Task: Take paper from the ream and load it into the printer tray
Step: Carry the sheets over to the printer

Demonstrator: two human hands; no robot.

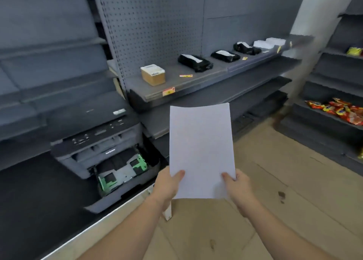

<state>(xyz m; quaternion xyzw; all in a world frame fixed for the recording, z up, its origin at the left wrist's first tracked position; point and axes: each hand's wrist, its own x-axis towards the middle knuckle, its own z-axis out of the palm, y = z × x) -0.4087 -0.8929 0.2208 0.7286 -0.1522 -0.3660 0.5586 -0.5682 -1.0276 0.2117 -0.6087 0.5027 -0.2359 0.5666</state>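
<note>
A thin stack of white paper (201,149) is held upright in front of me by both hands at its lower corners. My left hand (167,187) grips the lower left corner, thumb on the front. My right hand (238,189) grips the lower right corner the same way. The dark grey printer (92,139) stands to the left on a low black counter. Its paper tray (121,173) is pulled out toward me, with green guides showing and no paper visible inside. The paper hangs to the right of the tray, apart from it. No ream is identifiable in view.
A grey shelf (196,82) behind the paper carries a small brown box (153,75) and black wrapped packs (194,63). Shelves at the right hold orange snack packets (341,110). The floor (275,181) is tan. The counter's pale edge (110,214) runs diagonally under my left arm.
</note>
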